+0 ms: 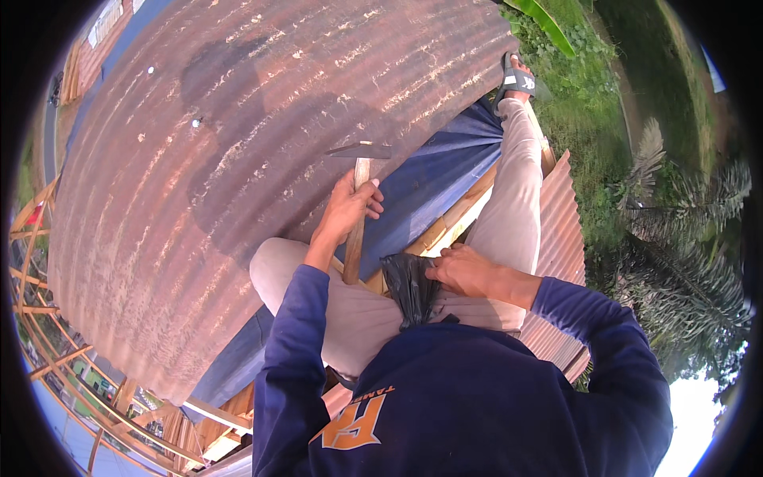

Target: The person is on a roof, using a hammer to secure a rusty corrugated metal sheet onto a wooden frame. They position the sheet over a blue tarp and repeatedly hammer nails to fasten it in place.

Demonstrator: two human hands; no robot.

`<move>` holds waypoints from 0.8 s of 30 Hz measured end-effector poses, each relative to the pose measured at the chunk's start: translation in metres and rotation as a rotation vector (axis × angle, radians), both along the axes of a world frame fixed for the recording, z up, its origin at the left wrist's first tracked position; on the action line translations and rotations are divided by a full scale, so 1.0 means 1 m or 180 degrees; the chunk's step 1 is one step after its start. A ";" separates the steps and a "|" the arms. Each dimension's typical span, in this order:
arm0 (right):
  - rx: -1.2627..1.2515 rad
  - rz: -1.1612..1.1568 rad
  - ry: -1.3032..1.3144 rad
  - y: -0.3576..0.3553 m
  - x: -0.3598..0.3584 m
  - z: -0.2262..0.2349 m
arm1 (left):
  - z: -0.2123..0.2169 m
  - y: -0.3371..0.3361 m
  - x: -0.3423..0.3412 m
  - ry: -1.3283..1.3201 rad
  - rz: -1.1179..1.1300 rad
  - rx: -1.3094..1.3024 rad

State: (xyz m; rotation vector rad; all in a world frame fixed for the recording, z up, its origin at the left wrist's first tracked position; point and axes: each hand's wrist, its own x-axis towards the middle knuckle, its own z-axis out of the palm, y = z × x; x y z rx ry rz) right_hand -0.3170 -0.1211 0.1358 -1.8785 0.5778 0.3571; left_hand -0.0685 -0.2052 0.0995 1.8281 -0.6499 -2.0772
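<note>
My left hand is wrapped round the wooden handle of a hammer. Its dark metal head points away from me, above the rusty corrugated roofing sheet. At my lap, a black plastic bag rests between my thighs. My right hand is closed at the bag's upper right edge, its fingertips pressed on the plastic; whether anything else is in the fingers is hidden.
Blue tarp and wooden beams show beside the sheet's edge. My sandalled foot is braced at the far right, over a drop to grass. Another corrugated sheet lies right; open timber framing stands lower left.
</note>
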 end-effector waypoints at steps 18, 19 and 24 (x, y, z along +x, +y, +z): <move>0.0426 -0.1050 -0.0463 0.024 -0.006 0.032 | -0.067 0.104 -0.057 0.0938 -0.1859 0.1860; 0.0321 -0.1046 -0.0680 0.027 -0.007 0.025 | -0.060 0.096 -0.063 0.1022 -0.1604 0.2128; -0.0008 -0.0720 -0.0876 0.012 -0.002 0.035 | -0.086 0.114 -0.054 0.1173 -0.0899 0.2362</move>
